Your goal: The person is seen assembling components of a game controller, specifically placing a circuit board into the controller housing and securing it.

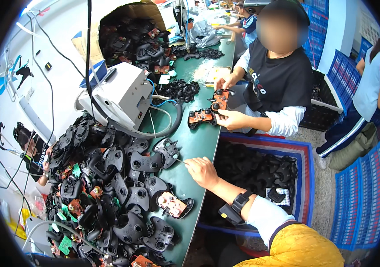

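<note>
My right hand (pixel 202 172) reaches in from the lower right over the edge of the green table (pixel 188 182), a dark band on its wrist. Its fingers are closed round a thin rod-like tool (pixel 182 161), whose exact kind I cannot make out. The tool's tip points at the near side of a black game controller shell (pixel 166 152); whether it touches is unclear. Just left lies another black controller shell (pixel 146 162). Closer to me, a controller half with a pale circuit board (pixel 174 204) lies board side up. My left hand is out of view.
A large heap of black controller shells (pixel 127 196) covers the table's left side. Behind it stand a white machine (pixel 125 95) with cables and a full cardboard box (pixel 134 33). A co-worker (pixel 279 66) holds an orange circuit board (pixel 220 100). Below the edge sits a crate (pixel 305 178) of black parts.
</note>
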{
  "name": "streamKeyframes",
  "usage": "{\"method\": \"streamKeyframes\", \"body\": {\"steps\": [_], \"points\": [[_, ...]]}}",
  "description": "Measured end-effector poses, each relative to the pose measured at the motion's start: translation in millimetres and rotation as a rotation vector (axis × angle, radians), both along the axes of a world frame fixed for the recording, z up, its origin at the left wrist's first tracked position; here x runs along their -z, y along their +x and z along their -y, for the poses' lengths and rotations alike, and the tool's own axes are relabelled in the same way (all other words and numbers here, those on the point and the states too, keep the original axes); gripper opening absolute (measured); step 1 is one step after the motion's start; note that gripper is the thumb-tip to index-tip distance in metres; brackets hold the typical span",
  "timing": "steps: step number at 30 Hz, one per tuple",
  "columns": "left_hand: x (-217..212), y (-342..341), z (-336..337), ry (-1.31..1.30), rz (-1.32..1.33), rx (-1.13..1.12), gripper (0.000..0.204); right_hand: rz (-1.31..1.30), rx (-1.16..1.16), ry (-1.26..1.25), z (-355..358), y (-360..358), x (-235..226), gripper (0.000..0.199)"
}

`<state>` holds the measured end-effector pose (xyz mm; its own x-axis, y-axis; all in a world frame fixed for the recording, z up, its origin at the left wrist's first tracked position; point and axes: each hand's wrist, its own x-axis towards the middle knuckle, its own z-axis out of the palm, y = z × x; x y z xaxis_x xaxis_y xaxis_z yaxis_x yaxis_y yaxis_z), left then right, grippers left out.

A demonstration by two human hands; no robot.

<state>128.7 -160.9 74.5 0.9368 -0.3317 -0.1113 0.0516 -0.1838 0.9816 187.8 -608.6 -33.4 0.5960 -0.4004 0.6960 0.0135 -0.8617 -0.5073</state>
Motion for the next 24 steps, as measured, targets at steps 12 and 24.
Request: {"method": "streamKeyframes", "body": {"steps": [12,24], "points": [[-3,-44,-30,-0.251,-0.19,-0.234,0.044,-0.026,-0.273,0.706,-59,-65,-51,0.028],[20,-77,-83,-0.419,-0.264,-0.304,0.033,-0.37,-0.999,0.572,-265,-186,-68,0.021]]}}
